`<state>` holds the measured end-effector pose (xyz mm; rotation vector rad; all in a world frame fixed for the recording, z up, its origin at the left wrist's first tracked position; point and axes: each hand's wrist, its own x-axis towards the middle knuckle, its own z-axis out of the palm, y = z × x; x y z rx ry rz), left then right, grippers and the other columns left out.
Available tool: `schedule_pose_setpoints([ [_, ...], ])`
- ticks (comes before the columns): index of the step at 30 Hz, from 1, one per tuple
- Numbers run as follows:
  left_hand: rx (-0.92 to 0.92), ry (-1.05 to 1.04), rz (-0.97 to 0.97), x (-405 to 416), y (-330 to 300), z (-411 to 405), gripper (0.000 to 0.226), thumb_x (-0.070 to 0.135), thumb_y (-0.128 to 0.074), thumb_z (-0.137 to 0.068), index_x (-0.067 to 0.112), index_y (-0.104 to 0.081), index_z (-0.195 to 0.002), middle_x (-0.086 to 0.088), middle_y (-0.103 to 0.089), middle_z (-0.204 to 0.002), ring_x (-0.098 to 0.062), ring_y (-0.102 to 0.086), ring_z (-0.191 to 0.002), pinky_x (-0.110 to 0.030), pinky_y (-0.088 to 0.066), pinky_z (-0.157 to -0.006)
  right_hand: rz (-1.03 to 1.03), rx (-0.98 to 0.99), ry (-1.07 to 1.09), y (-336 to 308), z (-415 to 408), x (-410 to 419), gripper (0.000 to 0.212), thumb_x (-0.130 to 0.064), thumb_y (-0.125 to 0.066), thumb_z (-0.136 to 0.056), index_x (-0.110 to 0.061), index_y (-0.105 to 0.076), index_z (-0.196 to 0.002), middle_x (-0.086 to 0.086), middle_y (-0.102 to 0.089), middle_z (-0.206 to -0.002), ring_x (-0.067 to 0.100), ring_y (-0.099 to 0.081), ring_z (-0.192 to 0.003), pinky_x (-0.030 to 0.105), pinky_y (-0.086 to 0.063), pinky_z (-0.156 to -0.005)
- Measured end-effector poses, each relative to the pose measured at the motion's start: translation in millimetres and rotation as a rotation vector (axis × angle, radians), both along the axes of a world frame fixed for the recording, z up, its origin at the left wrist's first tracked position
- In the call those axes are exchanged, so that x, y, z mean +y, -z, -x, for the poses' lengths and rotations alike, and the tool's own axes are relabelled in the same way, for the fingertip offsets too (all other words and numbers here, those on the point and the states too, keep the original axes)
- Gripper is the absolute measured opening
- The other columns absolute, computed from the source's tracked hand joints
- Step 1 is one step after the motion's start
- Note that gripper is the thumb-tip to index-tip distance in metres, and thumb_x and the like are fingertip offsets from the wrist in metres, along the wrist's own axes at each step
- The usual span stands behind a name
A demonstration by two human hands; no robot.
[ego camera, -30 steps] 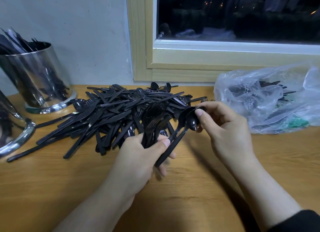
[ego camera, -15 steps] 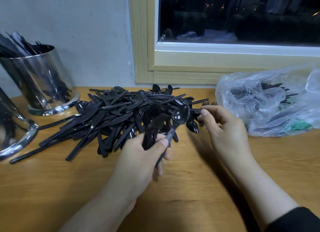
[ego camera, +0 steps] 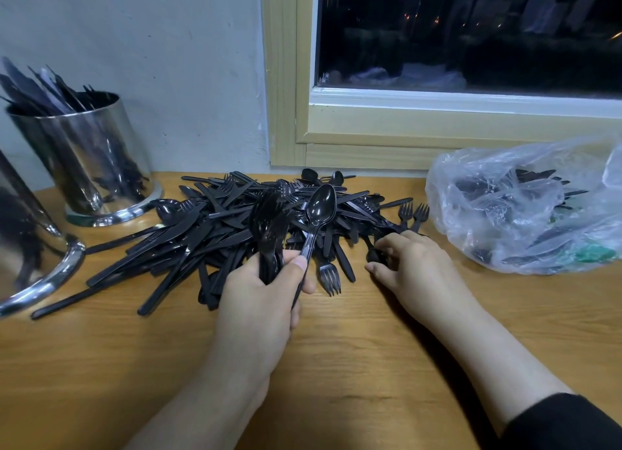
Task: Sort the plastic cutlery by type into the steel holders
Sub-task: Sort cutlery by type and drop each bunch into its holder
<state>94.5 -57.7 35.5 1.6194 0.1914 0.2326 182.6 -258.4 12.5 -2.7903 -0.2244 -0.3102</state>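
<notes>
My left hand (ego camera: 259,291) grips a bundle of black spoons (ego camera: 271,227), bowls up, and one more spoon (ego camera: 318,214) stands apart from that bundle, its handle pinched under my thumb. My right hand (ego camera: 412,268) is down on the worktop (ego camera: 353,365) at the right edge of the cutlery pile (ego camera: 208,231), fingers curled into the black pieces there; I cannot tell whether it actually grips one or only touches them. The pile is a jumble of black plastic knives, forks and spoons, spread across the middle of the wooden worktop just in front of both hands, with two forks (ego camera: 412,214) poking out, tines up, just past my right fingers and another fork (ego camera: 330,276) lying tines toward me between the hands. Far left, a steel holder (ego camera: 87,157) stands upright by the wall, loaded with black cutlery, and a second steel holder (ego camera: 30,247) is cut off by the left edge, closer to me. On the right, a clear plastic bag (ego camera: 525,207) with more black cutlery inside rests on the worktop, below the window frame (ego camera: 404,133).
</notes>
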Motion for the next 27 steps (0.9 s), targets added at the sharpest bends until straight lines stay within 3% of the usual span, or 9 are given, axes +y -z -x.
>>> schedule_pose_setpoints([
  [6, 0.009, -0.002, 0.022, -1, -2, -1, 0.022, 0.018, -0.058, -0.103, 0.013, -0.07, -0.085, 0.008, -0.061, -0.056, -0.011, -0.044, -0.047, -0.022, -0.039, -0.044, -0.034, 0.06, 0.011, -7, 6, 5, 0.037, -0.036, -0.071, -0.086, -0.026, -0.062, -0.121, 0.0, -0.064, -0.112, 0.024, -0.057, -0.11, 0.032, -0.045, -0.088],
  [10, -0.003, 0.001, 0.026, -1, 0, -1, 0.02, 0.018, -0.058, -0.102, 0.012, -0.07, -0.087, 0.008, -0.06, -0.055, -0.011, -0.044, -0.047, -0.022, -0.039, -0.044, -0.11, 0.108, -0.004, -10, 9, -1, 0.026, -0.028, -0.07, -0.088, -0.031, -0.064, -0.113, -0.004, -0.068, -0.106, 0.019, -0.061, -0.102, 0.027, -0.04, -0.076],
  [12, -0.011, 0.002, 0.024, -1, 2, -1, 0.02, 0.019, -0.058, -0.102, 0.013, -0.07, -0.087, 0.009, -0.059, -0.055, -0.011, -0.045, -0.047, -0.023, -0.039, -0.044, -0.265, 0.124, -0.011, -13, 11, -9, 0.02, -0.026, -0.073, -0.088, -0.032, -0.066, -0.106, -0.01, -0.067, -0.09, 0.013, -0.062, -0.085, 0.026, -0.042, -0.07],
  [15, -0.012, 0.003, 0.027, 0, 4, -2, 0.021, 0.021, -0.059, -0.102, 0.015, -0.071, -0.085, 0.007, -0.058, -0.054, -0.011, -0.046, -0.047, -0.021, -0.041, -0.045, -0.673, 0.271, -0.073, -23, 13, -20, 0.005, -0.014, -0.076, -0.087, -0.015, -0.072, -0.09, -0.005, -0.058, -0.065, 0.01, -0.052, -0.06, 0.018, -0.042, -0.059],
  [18, -0.012, -0.001, 0.015, 2, 5, -3, 0.026, 0.025, -0.061, -0.1, 0.022, -0.072, -0.076, -0.004, -0.059, -0.055, -0.014, -0.048, -0.048, -0.023, -0.043, -0.046, -1.063, 0.548, -0.166, -35, 20, -27, 0.009, -0.014, -0.074, -0.084, -0.005, -0.075, -0.086, 0.01, -0.063, -0.071, 0.019, -0.057, -0.064, 0.026, -0.051, -0.063],
  [21, -0.024, -0.005, 0.002, 3, 6, -4, 0.027, 0.026, -0.061, -0.1, 0.024, -0.072, -0.075, -0.009, -0.06, -0.056, -0.017, -0.051, -0.05, -0.026, -0.044, -0.048, -1.383, 0.732, -0.255, -50, 29, -30, 0.024, -0.007, -0.057, -0.081, -0.003, -0.079, -0.087, 0.018, -0.068, -0.078, 0.021, -0.068, -0.065, 0.025, -0.059, -0.059],
  [24, -0.027, -0.015, 0.007, 4, 6, -4, 0.026, 0.025, -0.061, -0.1, 0.025, -0.072, -0.076, -0.015, -0.064, -0.063, -0.019, -0.052, -0.053, -0.028, -0.043, -0.048, -1.467, 0.74, -0.346, -50, 29, -37, 0.036, 0.007, -0.05, -0.072, 0.0, -0.079, -0.093, 0.022, -0.066, -0.091, 0.024, -0.072, -0.074, 0.028, -0.061, -0.064],
  [26, -0.023, -0.016, 0.005, 4, 5, -4, 0.026, 0.025, -0.061, -0.1, 0.025, -0.072, -0.076, -0.013, -0.063, -0.062, -0.019, -0.051, -0.053, -0.027, -0.043, -0.048, -1.416, 0.706, -0.399, -46, 26, -38, 0.035, 0.008, -0.067, -0.069, -0.003, -0.079, -0.1, 0.018, -0.07, -0.095, 0.019, -0.072, -0.08, 0.026, -0.061, -0.071],
  [27, -0.021, -0.015, 0.005, 4, 5, -4, 0.027, 0.026, -0.061, -0.1, 0.025, -0.072, -0.076, -0.013, -0.062, -0.061, -0.018, -0.05, -0.052, -0.026, -0.043, -0.047, -1.388, 0.667, -0.408, -44, 24, -37, 0.037, -0.001, -0.081, -0.066, -0.006, -0.078, -0.102, 0.015, -0.071, -0.094, 0.017, -0.071, -0.081, 0.026, -0.061, -0.074],
])
